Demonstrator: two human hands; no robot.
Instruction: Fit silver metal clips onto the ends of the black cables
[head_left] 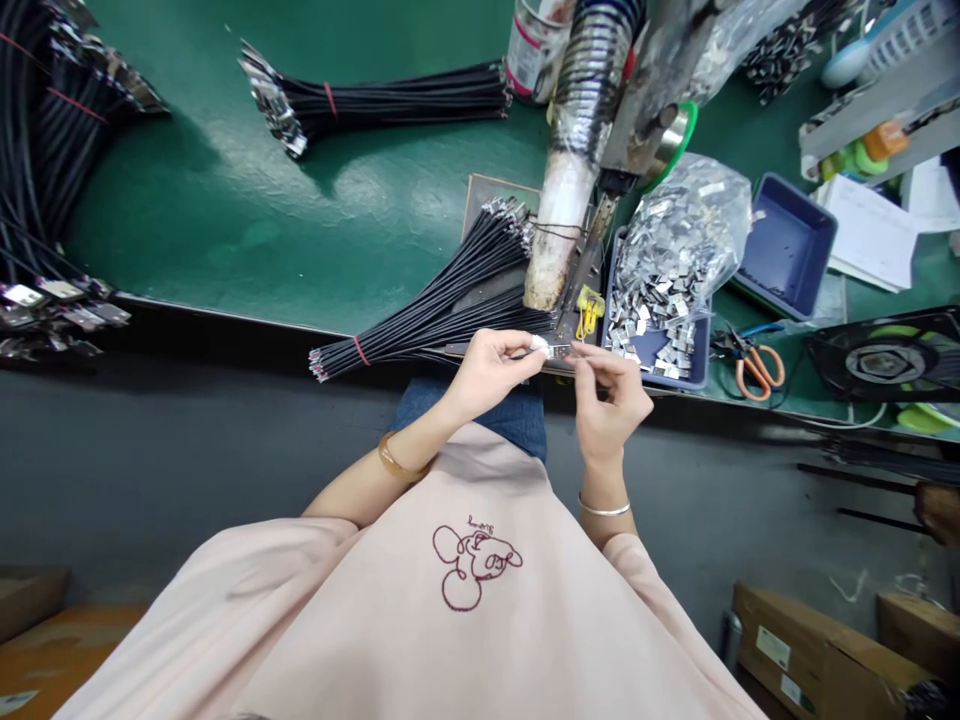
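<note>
Close together at the bench edge, my two hands meet at a small silvery metal connector [560,351]. My left hand [491,372] pinches its left end; a white covering wraps one fingertip. The thumb and forefinger of my right hand [611,398] are closed at the connector's right end. Whether a cable runs from it into my left hand is hidden. Just beyond my left hand lies a bundle of black cables [420,315], tied with a red band, its far ends fanned out. A blue tray [697,365] of small metal shells [664,315] stands beyond my right hand.
A foil-wrapped duct [562,190] reaches down just above my hands. Another cable bundle [405,97] lies farther back, with more cables [45,150] at left. Right of the tray are orange-handled pliers [759,372], a second blue tray [787,240] and a black fan [889,358].
</note>
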